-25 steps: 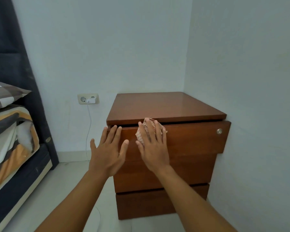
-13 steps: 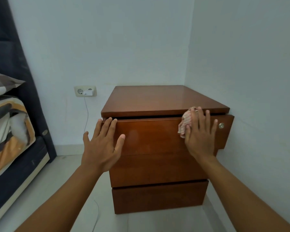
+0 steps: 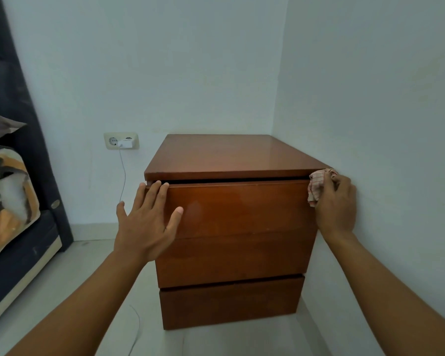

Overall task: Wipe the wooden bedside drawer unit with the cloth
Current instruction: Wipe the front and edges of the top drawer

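Note:
The wooden bedside drawer unit stands in the corner, brown and glossy, with three drawer fronts. Its top drawer sits slightly out from under the top board. My right hand presses a bunched pink checked cloth against the right end of the top drawer front, close to the right wall. My left hand lies flat with fingers spread on the left end of the same drawer front. The drawer's knob is hidden behind my right hand.
The right wall touches the unit's side. A wall socket with a white charger and hanging cable sits left of the unit. A bed with striped bedding and a dark headboard fills the left edge. Pale floor tiles lie in front.
My right hand has slid the cloth rightward along the top drawer front, from near its left-middle to its right end. The left hand stays on the left end. The view has shifted slightly.

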